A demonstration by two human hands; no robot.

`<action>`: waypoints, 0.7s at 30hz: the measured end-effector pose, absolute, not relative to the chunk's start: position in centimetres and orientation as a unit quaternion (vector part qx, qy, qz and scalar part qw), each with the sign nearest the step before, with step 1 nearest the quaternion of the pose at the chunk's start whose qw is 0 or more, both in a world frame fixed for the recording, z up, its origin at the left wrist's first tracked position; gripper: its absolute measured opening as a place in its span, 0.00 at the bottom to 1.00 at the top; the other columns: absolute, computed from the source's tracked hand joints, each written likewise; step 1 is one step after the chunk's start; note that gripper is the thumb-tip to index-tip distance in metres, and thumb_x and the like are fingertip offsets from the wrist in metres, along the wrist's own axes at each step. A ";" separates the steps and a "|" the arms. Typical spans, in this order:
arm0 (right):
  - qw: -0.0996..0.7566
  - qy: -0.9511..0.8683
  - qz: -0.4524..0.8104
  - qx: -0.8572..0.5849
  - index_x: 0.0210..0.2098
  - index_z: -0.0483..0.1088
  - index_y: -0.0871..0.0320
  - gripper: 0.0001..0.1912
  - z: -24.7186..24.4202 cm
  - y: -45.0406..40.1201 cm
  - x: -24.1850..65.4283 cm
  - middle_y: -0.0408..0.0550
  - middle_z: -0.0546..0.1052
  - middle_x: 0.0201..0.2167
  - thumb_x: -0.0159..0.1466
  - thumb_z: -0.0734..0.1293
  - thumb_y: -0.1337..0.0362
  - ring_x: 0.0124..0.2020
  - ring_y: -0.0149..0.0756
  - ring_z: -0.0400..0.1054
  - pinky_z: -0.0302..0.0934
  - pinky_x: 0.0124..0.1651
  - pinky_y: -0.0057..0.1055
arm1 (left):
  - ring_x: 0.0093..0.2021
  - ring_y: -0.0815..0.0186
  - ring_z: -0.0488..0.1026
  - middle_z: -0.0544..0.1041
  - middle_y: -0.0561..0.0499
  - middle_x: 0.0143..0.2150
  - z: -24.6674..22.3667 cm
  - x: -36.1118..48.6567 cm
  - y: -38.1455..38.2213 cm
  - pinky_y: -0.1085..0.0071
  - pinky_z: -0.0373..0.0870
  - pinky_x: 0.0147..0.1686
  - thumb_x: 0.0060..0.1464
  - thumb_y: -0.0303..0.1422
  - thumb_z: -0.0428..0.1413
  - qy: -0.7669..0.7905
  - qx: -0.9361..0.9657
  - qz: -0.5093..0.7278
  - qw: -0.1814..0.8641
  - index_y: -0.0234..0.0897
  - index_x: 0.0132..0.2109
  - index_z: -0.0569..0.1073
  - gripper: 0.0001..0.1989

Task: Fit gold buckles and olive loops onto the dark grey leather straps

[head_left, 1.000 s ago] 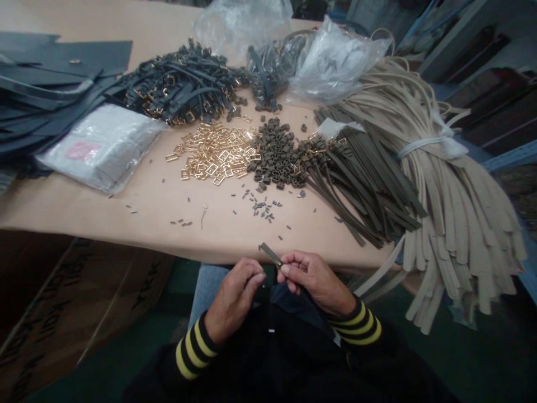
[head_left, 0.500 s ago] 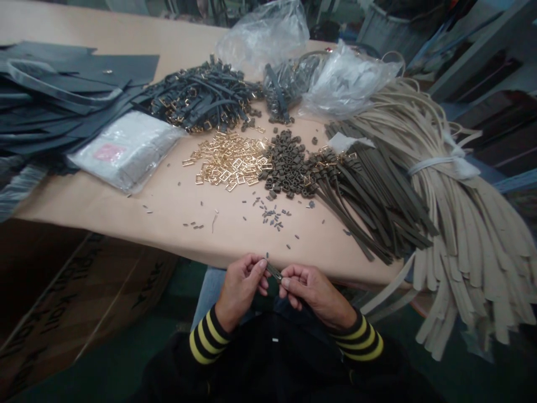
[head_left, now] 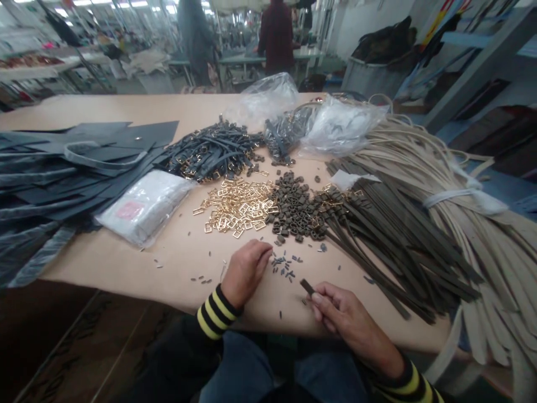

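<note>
My left hand [head_left: 247,271] is over the table beside the scattered small dark pieces [head_left: 286,265], its fingers pressed together; whatever they may hold is hidden. Lower right, my right hand [head_left: 342,313] pinches a short dark strip [head_left: 307,287] whose end sticks out past the thumb. Beyond my left hand lies a heap of gold rectangular buckles [head_left: 241,207], touching a pile of dark brown loops [head_left: 296,210]. Dark brown straps with gold buckles [head_left: 390,224] fan out to the right.
Black straps with buckles [head_left: 210,148] and plastic bags [head_left: 339,126] lie farther back. A wrapped white packet [head_left: 145,207] and dark sheets [head_left: 84,168] are at left. Long beige straps [head_left: 444,196] hang over the right edge. Two people [head_left: 277,36] [head_left: 195,39] stand behind the table.
My hands have moved apart: the left forward to the small pieces, the right to the right with the strip. The view has tilted up, showing more of the room.
</note>
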State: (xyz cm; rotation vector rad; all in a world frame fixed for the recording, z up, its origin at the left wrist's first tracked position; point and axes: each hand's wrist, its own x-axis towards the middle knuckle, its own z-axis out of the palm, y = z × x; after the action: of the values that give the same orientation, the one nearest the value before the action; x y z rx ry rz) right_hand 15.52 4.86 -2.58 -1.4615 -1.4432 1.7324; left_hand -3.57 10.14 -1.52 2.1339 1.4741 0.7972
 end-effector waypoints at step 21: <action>0.245 -0.567 0.584 -0.527 0.27 0.59 0.59 0.10 -0.7 3.7 15.7 0.41 0.69 0.19 0.61 0.56 0.60 0.18 0.25 0.56 0.50 0.23 0.23 | 0.24 0.75 0.67 0.71 0.52 0.26 -1.4 -1.2 7.4 0.80 0.64 0.24 0.41 0.31 0.59 0.454 0.290 0.368 0.758 0.32 0.27 0.63 0.11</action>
State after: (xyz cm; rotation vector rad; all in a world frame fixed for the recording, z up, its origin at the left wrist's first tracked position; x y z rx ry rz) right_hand 15.71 3.74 -0.75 -1.4372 -1.5475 1.5945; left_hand -1.22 7.40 -1.41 0.6317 0.9899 0.8030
